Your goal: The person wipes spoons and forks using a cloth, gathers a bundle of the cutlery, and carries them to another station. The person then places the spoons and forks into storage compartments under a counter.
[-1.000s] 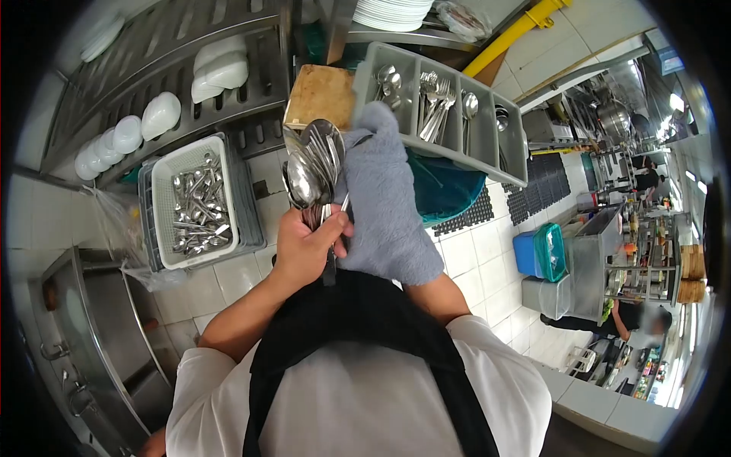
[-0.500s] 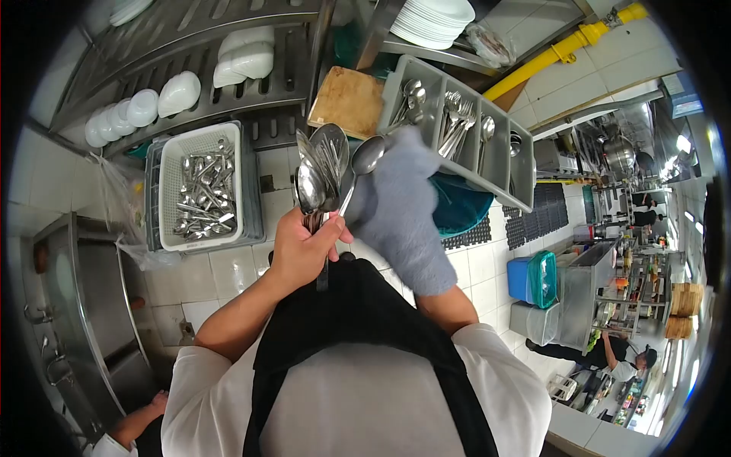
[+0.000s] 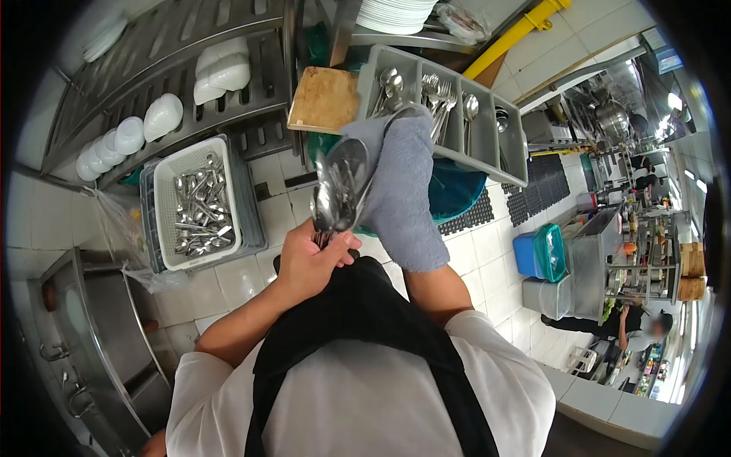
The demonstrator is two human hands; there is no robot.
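Observation:
My left hand (image 3: 312, 259) is closed around the handles of a bundle of large metal spoons (image 3: 339, 183), their heads pointing up and away from me. A grey cloth (image 3: 411, 206) covers my right hand completely, with only the forearm (image 3: 438, 293) bare below it. The cloth is folded around a long metal spoon (image 3: 405, 114), whose head shows at the top of the fold; its lower handle runs toward the bundle. My right fingers are hidden in the cloth. Beyond it sits a grey cutlery tray (image 3: 451, 145), with spoons and forks sorted into compartments.
To the left, a white basket (image 3: 161, 221) of mixed cutlery rests in a grey crate. A wooden board (image 3: 324, 99) lies beside the tray. White bowls (image 3: 222, 72) stand on a slotted metal rack. A steel sink (image 3: 114, 335) is at far left. A person (image 3: 628, 327) works at far right.
The clothed right hand has risen slightly and the cloth now wraps the spoon that stood out beside the bundle. The left hand has shifted slightly right, and the whole view has tilted.

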